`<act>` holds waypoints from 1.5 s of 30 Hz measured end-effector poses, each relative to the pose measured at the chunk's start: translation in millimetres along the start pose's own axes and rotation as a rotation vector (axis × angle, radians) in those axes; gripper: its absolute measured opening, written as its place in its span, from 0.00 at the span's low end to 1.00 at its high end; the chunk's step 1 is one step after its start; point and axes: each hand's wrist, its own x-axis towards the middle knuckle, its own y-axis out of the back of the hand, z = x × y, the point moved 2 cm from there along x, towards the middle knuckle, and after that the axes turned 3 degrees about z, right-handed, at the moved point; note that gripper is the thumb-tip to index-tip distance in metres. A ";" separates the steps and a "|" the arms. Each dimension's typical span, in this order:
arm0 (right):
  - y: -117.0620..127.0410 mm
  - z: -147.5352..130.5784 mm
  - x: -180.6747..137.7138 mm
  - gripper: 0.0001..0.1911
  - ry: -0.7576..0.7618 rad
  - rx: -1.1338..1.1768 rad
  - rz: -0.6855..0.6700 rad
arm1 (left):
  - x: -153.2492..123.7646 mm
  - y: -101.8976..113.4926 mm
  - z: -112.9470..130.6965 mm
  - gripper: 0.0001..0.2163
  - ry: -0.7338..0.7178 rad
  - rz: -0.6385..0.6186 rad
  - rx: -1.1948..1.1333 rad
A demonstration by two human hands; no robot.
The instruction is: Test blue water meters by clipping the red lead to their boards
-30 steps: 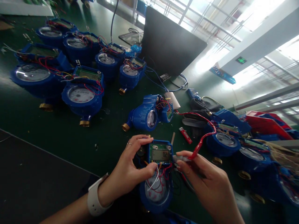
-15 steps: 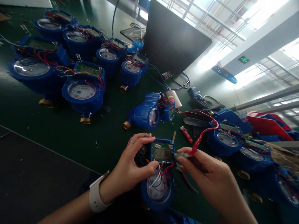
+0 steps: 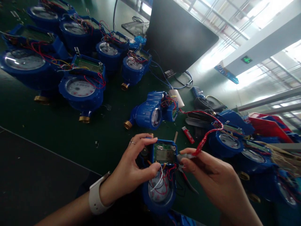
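A blue water meter (image 3: 172,201) lies in front of me, with its round dial below and a small display (image 3: 164,155) above. Red, yellow and white wires hang loose over the dial. My left hand (image 3: 135,166) grips the display housing from the left, thumb at its lower edge and fingers along the top. Between the thumb and fingers of my right hand (image 3: 209,175) is a grey probe (image 3: 185,157), held against the housing's right side. A twisted red cable (image 3: 202,145) runs from the probe up to another opened meter.
Behind lies a blue meter (image 3: 145,111) on its side beside a white box (image 3: 176,97). Several wired meters (image 3: 81,88) stand at left, others (image 3: 227,141) at right. A red battery (image 3: 187,135) and pliers (image 3: 188,182) lie near my right hand. A dark monitor (image 3: 180,34) stands at the back.
The view has shifted slightly, so the meters at left appear a little farther left and higher. Both hands keep the same hold on the meter and the probe.
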 end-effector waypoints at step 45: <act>0.3 -20.8 1.7 0.07 0.082 -0.133 -0.021 | 1.4 0.6 1.9 0.20 -0.006 -0.012 0.017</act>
